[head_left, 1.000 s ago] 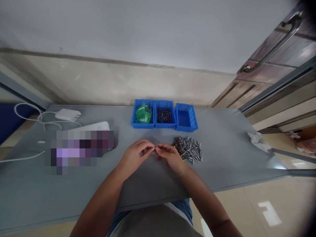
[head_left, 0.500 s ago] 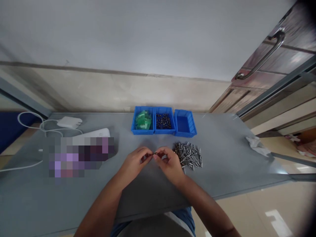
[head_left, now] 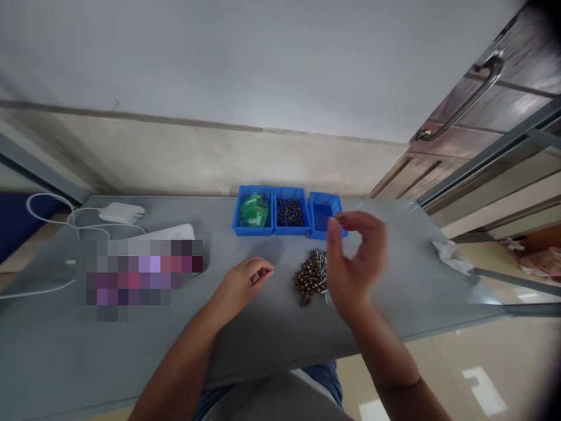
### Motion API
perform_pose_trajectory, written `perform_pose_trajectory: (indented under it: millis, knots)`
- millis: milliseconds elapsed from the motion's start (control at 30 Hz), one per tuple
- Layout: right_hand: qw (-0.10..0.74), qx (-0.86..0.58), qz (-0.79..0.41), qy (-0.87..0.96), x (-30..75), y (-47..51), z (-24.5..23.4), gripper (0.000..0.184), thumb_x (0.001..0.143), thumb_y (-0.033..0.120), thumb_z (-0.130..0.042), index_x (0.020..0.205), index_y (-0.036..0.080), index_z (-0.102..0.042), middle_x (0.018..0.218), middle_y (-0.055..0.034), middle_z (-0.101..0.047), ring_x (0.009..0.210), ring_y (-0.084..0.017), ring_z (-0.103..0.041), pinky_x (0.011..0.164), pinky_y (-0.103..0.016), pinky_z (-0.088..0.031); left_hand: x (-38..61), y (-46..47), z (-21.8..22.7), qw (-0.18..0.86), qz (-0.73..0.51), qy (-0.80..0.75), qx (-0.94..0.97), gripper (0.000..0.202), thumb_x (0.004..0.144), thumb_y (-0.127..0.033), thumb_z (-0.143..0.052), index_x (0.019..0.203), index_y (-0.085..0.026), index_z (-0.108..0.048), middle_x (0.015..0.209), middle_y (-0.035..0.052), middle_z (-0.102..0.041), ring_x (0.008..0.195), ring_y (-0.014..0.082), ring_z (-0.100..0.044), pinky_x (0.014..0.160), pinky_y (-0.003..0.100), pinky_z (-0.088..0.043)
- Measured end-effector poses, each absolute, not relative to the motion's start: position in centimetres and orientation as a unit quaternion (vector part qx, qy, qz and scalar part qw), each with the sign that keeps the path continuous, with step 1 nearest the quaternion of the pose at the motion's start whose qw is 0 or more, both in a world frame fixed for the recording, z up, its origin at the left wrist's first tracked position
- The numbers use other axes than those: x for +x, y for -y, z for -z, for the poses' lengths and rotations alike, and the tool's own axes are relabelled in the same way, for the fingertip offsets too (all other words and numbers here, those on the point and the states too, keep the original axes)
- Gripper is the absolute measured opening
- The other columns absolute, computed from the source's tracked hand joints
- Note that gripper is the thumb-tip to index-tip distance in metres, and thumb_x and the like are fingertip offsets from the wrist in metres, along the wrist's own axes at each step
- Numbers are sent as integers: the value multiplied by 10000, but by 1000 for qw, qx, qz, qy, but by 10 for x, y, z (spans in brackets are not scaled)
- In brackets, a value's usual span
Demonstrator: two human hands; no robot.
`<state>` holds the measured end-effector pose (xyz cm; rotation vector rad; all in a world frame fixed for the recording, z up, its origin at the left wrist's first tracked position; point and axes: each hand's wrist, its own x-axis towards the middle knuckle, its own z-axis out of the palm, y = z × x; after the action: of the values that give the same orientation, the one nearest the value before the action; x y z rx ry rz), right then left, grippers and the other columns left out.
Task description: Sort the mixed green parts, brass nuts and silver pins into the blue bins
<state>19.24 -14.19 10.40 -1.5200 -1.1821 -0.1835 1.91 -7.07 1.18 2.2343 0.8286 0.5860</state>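
My right hand [head_left: 359, 257] is raised in front of the right-hand blue bin [head_left: 322, 213]. Its thumb and forefinger pinch a small brass-coloured metal part [head_left: 339, 217], too small to make out fully. Low over the table, my left hand [head_left: 243, 283] has its fingertips together, and nothing shows between them. Between the hands lies a pile of small brass-coloured metal pieces [head_left: 310, 278]. Beside it are silver metal pins [head_left: 322, 260], partly hidden behind my right hand.
The left blue bin [head_left: 255, 230] holds green pieces, and the middle blue bin [head_left: 292, 230] holds small dark and brass bits. At left are a white charger [head_left: 121, 213], its cable and a blurred-out object. A crumpled white tissue [head_left: 453, 257] lies at the table's right.
My hands have come apart. The right one moved up and right to the right-hand bin with the small part, uncovering the brass-coloured pile. My left hand stays nearly in place.
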Motion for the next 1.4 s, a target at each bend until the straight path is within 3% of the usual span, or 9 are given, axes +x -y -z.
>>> perform_pose_trajectory:
  millis: [133,333,433,733,933,1133,1400]
  knots:
    - [460,-729,20,506,203,121,-58,212,750,212,-518,961,192,-504,883,-55,-555,846,-201,-485,755,-375,-390,18,71,-12,343,-229,-310,856,133,840,-237,-443,888,-205,-562,807,4,-574,670,105,-533,611,218,-437]
    - [188,-761,-120,609,204,148,-19,134,685,247,-611,804,185,-612,864,-83,-593,867,-247,-461,747,-367,-344,20,72,-12,330,-214,-317,863,115,835,-232,-456,872,-214,-564,863,1,-587,710,107,-542,619,211,-430]
    - [126,-765,-134,617,200,150,-13,138,694,241,-609,820,189,-629,892,-86,-597,882,-258,-447,741,-362,-333,20,72,-14,329,-207,-318,864,116,839,-233,-455,884,-220,-561,882,-4,-589,721,105,-545,628,211,-429]
    - [105,-756,-131,633,196,137,-13,180,801,176,-452,878,175,-616,898,-99,-586,879,-228,-448,753,-345,-335,21,73,-15,342,-189,-312,866,126,839,-234,-447,881,-215,-564,868,-2,-584,698,103,-534,610,210,-428]
    - [78,-767,-127,624,193,130,-14,154,800,207,-477,889,143,-586,970,-115,-558,926,-232,-439,775,-337,-347,21,74,-13,355,-192,-308,861,116,839,-230,-450,885,-208,-555,854,-9,-570,685,93,-522,628,208,-426]
    - [43,-757,-136,638,192,123,-18,169,749,120,-510,910,109,-559,961,-131,-570,917,-239,-448,769,-336,-349,21,73,-11,349,-187,-306,866,108,844,-230,-447,882,-205,-546,853,-11,-563,679,88,-516,629,207,-422]
    - [140,-744,-167,631,202,122,-4,104,722,103,-550,819,139,-553,850,-76,-597,818,-185,-492,731,-300,-356,21,73,-12,343,-183,-302,870,119,847,-229,-441,907,-205,-542,882,-1,-564,711,99,-524,668,230,-428]
